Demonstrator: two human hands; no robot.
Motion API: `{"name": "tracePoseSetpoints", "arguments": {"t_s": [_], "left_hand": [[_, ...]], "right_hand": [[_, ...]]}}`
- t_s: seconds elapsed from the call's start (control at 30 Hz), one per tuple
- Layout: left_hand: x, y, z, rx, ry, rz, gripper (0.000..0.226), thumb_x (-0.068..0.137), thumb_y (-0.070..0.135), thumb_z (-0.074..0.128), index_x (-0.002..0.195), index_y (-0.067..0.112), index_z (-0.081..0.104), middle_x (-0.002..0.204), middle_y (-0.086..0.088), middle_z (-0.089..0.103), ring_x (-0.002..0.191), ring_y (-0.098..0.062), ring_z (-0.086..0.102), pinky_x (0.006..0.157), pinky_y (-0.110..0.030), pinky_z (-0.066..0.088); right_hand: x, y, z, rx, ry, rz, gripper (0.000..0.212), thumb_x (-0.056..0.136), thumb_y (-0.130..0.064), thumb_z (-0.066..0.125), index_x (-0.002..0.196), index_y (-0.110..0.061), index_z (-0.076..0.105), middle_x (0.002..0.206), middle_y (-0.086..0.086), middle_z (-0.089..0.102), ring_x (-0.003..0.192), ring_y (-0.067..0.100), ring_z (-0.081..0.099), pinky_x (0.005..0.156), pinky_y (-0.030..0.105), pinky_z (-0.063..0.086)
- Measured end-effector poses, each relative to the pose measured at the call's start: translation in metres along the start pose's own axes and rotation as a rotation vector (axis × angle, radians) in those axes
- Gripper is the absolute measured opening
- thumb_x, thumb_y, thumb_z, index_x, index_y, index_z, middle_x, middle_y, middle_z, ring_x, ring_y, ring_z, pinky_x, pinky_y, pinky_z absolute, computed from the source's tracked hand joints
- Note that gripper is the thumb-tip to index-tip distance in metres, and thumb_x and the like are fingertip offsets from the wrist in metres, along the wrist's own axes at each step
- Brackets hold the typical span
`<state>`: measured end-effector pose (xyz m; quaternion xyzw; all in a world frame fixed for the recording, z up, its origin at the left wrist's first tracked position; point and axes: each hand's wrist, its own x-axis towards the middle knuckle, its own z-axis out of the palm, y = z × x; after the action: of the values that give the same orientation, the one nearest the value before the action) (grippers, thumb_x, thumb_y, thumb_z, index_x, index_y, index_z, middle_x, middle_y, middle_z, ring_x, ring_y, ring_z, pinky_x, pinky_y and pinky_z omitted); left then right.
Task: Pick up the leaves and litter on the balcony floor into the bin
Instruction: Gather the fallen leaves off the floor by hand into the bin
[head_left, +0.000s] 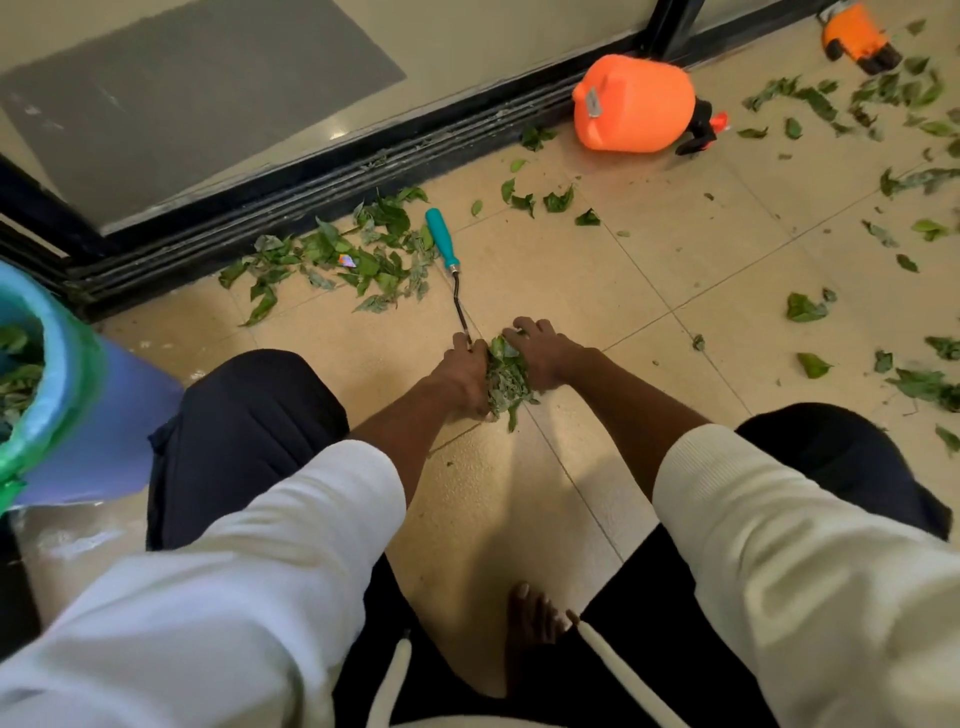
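At the far left edge stands a blue bin (62, 374) lined with a green bag, with green leaves already lying inside it. Just right of it, a person crouches on a beige tiled balcony floor (649, 270), dark trousers over both knees and white sleeves on both forearms. Along the black sliding-door track (311, 192) at upper left, a loose drift of green leaves (358, 260) lies on the tiles, with a small colourful scrap of litter (347, 261) among them. Beside that drift lies a small hand tool with a teal handle (441, 236) and a thin dark metal shaft running down towards the hands.

In the centre, the left hand (465, 374) and the right hand (537, 358) press inward from either side on a bunched clump of leaves (506, 379) resting on the floor. The fingers of both hands are curled around the clump, holding it between them. The left hand's fingertips lie close to the end of the tool's shaft; whether they touch it cannot be told.

Further right, an orange plastic jug (636, 104) lies on its side near the door track. At the top right corner sits another orange object (857, 36), blurred. More scattered leaves (914, 93) are strewn across the tiles on the right side. A bare foot (530, 623) shows at the bottom centre.
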<state>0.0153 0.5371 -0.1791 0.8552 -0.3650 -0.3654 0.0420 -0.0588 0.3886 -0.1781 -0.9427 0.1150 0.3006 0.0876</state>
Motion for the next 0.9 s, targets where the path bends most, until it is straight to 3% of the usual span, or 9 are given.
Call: {"name": "tracePoseSetpoints", "arguments": {"t_s": [0.1, 0.2, 0.37, 0.73, 0.9], "left_hand": [[-0.013, 0.006, 0.008, -0.054, 0.008, 0.019, 0.132, 0.051, 0.037, 0.096, 0.151, 0.010, 0.012, 0.146, -0.016, 0.015, 0.132, -0.035, 0.035, 0.109, -0.040, 0.037], [-0.022, 0.014, 0.019, -0.034, 0.016, 0.025, 0.150, 0.050, 0.038, 0.096, 0.154, 0.009, -0.007, 0.154, -0.018, 0.004, 0.137, -0.039, 0.027, 0.109, -0.043, 0.036], [-0.027, 0.023, 0.028, 0.092, 0.055, 0.000, 0.157, 0.049, 0.046, 0.094, 0.153, 0.011, -0.017, 0.155, -0.017, 0.005, 0.137, -0.037, 0.028, 0.110, -0.043, 0.038], [-0.024, 0.025, 0.032, 0.082, 0.107, 0.031, 0.156, 0.046, 0.060, 0.090, 0.154, 0.008, -0.010, 0.151, -0.016, 0.013, 0.132, -0.037, 0.031, 0.111, -0.042, 0.035], [-0.017, 0.024, 0.030, -0.044, 0.122, 0.015, 0.152, 0.047, 0.050, 0.094, 0.154, 0.006, -0.005, 0.150, -0.017, 0.014, 0.129, -0.036, 0.035, 0.107, -0.043, 0.040]], "right_hand": [[-0.014, 0.001, 0.003, -0.021, -0.096, 0.017, 0.133, 0.061, -0.033, 0.091, 0.156, -0.016, -0.001, 0.159, 0.011, 0.005, 0.143, 0.036, 0.015, 0.114, 0.053, 0.032], [-0.026, -0.001, 0.013, -0.033, -0.101, 0.033, 0.147, 0.053, -0.041, 0.094, 0.156, -0.015, -0.007, 0.159, 0.011, 0.003, 0.144, 0.036, 0.014, 0.113, 0.054, 0.033], [-0.034, -0.012, 0.031, 0.019, 0.003, 0.034, 0.142, 0.055, -0.034, 0.094, 0.155, -0.009, -0.003, 0.157, 0.013, 0.010, 0.140, 0.035, 0.021, 0.112, 0.050, 0.036], [-0.020, -0.023, 0.025, 0.077, 0.055, 0.067, 0.139, 0.059, -0.036, 0.092, 0.154, -0.004, -0.004, 0.159, 0.019, 0.002, 0.145, 0.040, 0.014, 0.119, 0.046, 0.023], [-0.015, -0.021, 0.022, 0.150, 0.016, 0.106, 0.145, 0.053, -0.032, 0.095, 0.154, -0.009, -0.006, 0.155, 0.018, 0.006, 0.142, 0.040, 0.019, 0.116, 0.049, 0.031]]}}
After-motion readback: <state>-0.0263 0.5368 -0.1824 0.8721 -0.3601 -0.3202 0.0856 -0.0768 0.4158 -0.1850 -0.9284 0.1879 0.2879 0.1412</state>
